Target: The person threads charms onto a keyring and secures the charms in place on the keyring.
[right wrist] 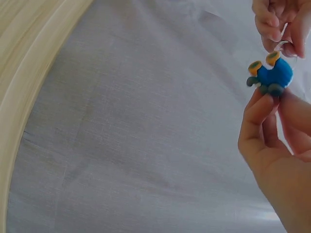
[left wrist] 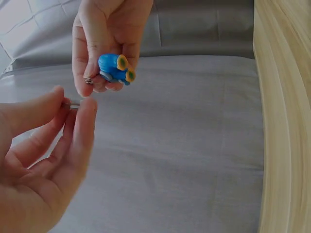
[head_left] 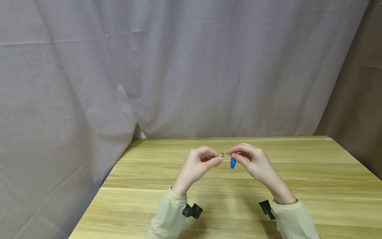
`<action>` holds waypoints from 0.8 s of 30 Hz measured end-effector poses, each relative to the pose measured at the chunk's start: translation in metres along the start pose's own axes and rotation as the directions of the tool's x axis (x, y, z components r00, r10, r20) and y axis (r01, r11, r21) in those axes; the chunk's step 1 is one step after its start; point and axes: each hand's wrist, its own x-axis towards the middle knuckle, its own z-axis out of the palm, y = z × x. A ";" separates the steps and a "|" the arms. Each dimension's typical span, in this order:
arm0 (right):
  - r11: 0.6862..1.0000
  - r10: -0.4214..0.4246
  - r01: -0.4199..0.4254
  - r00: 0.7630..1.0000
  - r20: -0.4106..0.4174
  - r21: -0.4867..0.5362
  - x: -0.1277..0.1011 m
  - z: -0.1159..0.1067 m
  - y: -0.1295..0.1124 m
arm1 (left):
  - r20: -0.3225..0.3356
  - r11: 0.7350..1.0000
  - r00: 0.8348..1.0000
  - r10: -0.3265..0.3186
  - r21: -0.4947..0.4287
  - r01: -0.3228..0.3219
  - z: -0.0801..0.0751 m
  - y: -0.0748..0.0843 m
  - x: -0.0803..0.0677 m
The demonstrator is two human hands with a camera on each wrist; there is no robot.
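Note:
Between thumb and fingertips, my left hand pinches a small metal ring, whose loop sticks out toward the right. My right hand pinches the metal fitting of a small blue figurine charm, which hangs below the fingertips in the head view. Orange-and-green feet and grey parts show on the charm in the right wrist view. Both hands are held above the table with a narrow gap between their fingertips. Fingers partly cover the ring and the fitting.
Beneath the hands lies a light wood-grain table. Grey cloth hangs behind it and along its left side, with a darker brown covering at right. Black wrist cameras sit at the sleeve cuffs.

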 end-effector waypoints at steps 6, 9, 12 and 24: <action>0.997 0.067 -0.068 0.998 -0.007 -0.034 0.000 0.002 -0.004 | 0.013 0.999 1.000 0.006 -0.034 -0.006 -0.002 0.001 -0.001; 0.997 0.076 -0.076 0.997 0.004 -0.029 0.001 0.003 -0.005 | 0.028 0.995 1.000 -0.014 -0.095 0.017 -0.003 0.001 -0.002; 0.997 0.080 -0.080 0.997 0.006 -0.013 0.001 0.004 -0.007 | 0.033 0.990 0.999 -0.019 -0.141 0.024 -0.002 0.002 -0.003; 0.993 -0.004 -0.002 0.998 0.056 0.118 0.001 0.006 -0.016 | 0.019 0.992 1.000 0.008 -0.124 -0.006 0.000 0.006 -0.003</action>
